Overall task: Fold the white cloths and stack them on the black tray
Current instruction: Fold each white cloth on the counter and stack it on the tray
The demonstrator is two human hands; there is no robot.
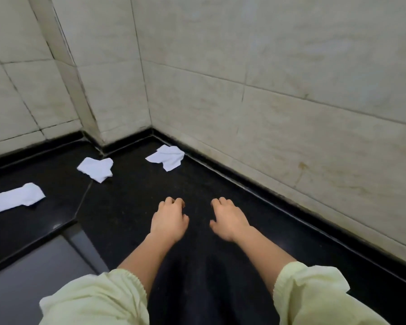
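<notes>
Three crumpled white cloths lie on a black stone counter (131, 198). One cloth (17, 198) is at the far left, a second (96, 168) sits near the inner wall corner, and a third (167, 157) lies against the right wall's base. My left hand (169, 219) and my right hand (229, 218) rest side by side on the counter in front of the cloths. Their fingers are loosely curled downward and hold nothing. Neither hand touches a cloth. I cannot tell a black tray apart from the black surface.
Tiled cream walls (291, 113) close the counter at the back and along the right. The counter's front edge (33, 240) runs diagonally at lower left, with a glossy dark grey surface (33, 273) below it. Pale yellow sleeves cover my forearms.
</notes>
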